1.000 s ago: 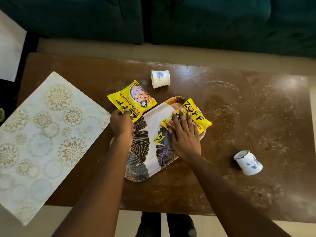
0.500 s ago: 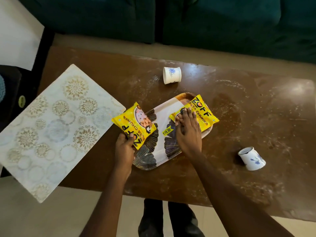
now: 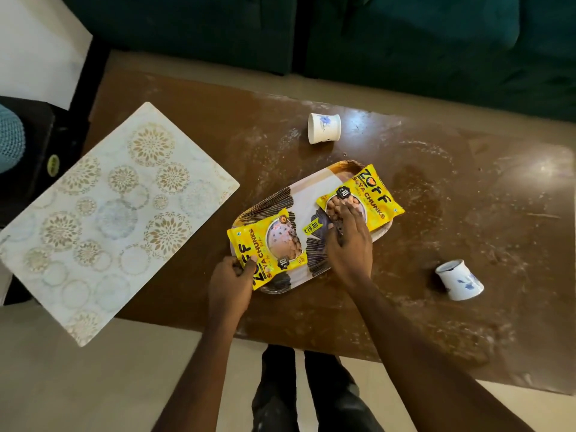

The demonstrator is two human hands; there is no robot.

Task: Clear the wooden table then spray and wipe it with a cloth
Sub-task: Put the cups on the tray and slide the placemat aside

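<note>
A dusty brown wooden table (image 3: 467,213) fills the middle of the view. On it lies an oval patterned tray (image 3: 307,194) carrying two yellow soya-chunk packets. My left hand (image 3: 230,282) pinches the near corner of the left packet (image 3: 268,244), which lies over the tray's near-left end. My right hand (image 3: 349,241) rests flat on the tray, its fingertips on the right packet (image 3: 371,194) at the far end. One white floral cup (image 3: 324,127) lies tipped beyond the tray. Another white cup (image 3: 459,279) lies tipped at the right.
A pale placemat (image 3: 109,213) with gold circles overhangs the table's left edge. A dark green sofa (image 3: 405,35) runs behind the table. A black stool with a teal cloth (image 3: 9,135) stands at far left. My legs (image 3: 311,391) stand at the near edge.
My left hand has carried the left packet from the table beyond the tray onto the tray's near-left end. My right hand has slid back a little, uncovering more of the right packet.
</note>
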